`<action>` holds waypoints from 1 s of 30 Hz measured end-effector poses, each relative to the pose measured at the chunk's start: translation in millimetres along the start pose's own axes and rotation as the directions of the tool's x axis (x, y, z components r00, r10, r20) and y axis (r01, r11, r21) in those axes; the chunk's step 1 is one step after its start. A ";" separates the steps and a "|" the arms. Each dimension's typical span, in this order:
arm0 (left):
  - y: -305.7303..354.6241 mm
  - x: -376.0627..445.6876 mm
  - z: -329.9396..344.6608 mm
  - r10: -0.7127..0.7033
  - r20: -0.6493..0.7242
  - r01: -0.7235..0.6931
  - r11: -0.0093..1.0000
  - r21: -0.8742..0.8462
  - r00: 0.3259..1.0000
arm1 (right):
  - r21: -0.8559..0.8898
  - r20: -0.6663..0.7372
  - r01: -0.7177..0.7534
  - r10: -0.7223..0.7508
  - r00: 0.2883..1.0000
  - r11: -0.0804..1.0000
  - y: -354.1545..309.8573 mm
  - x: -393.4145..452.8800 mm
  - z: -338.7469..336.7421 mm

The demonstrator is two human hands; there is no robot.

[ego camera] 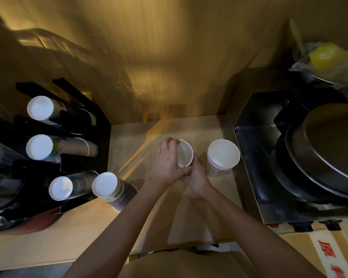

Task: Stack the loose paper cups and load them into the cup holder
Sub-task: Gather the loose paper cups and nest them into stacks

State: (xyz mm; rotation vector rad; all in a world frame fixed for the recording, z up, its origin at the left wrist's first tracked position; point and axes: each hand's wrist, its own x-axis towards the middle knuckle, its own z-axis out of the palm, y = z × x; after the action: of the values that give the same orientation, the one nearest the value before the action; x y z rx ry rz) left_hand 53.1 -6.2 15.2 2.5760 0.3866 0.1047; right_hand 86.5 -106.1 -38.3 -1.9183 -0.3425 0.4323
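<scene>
A white paper cup (185,155) stands mouth-up in the middle of the wooden counter (100,221). My left hand (166,161) wraps its left side and rim, and my right hand (197,177) grips its lower right side. Just to the right stands a short stack of white cups (222,157), untouched. A black cup holder (84,137) at the left holds three slanted cup stacks, bottoms toward me: top (40,107), middle (39,147), lower (60,188). Another dark-printed stack (107,185) leans at the holder's front right corner.
A steel appliance (269,157) with a large round lid (329,149) fills the right side, close to the cup stack. A bag with something yellow (325,57) sits behind it. A cardboard box with red print (327,255) is at lower right. Wooden wall behind.
</scene>
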 end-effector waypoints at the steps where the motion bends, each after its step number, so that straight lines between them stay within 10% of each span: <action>1: -0.4 0.5 0.7 -0.011 -0.012 0.011 1.000 -0.016 1.000 | 0.042 0.005 -0.026 0.025 1.000 0.999 -2.6 0.8 0.1; 5: -0.8 1.9 2.7 -0.057 -0.031 0.054 0.995 -0.086 0.998 | 0.099 0.060 -0.099 0.093 0.994 0.990 -12.4 2.0 -3.5; 14: -0.5 -5.4 -12.4 -0.052 0.085 0.061 0.993 -0.106 0.995 | -0.427 0.188 -0.207 0.311 0.932 0.880 1.4 -7.4 -1.0; 21: -24.6 -42.4 -71.1 -0.023 -0.003 0.023 1.000 0.016 1.000 | -0.738 0.374 0.134 0.235 0.897 0.662 -23.8 -17.8 19.3; 30: -91.1 -143.5 -101.2 -0.266 -0.298 0.245 0.964 -0.106 0.917 | -0.488 0.640 0.584 -0.190 0.745 0.649 -115.4 -18.6 58.5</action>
State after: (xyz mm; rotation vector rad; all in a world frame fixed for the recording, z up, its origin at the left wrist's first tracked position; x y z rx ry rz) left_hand -122.2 76.3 55.4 2.4189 0.8188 0.4239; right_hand 39.4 -23.1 51.1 -2.2771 -1.4690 0.5914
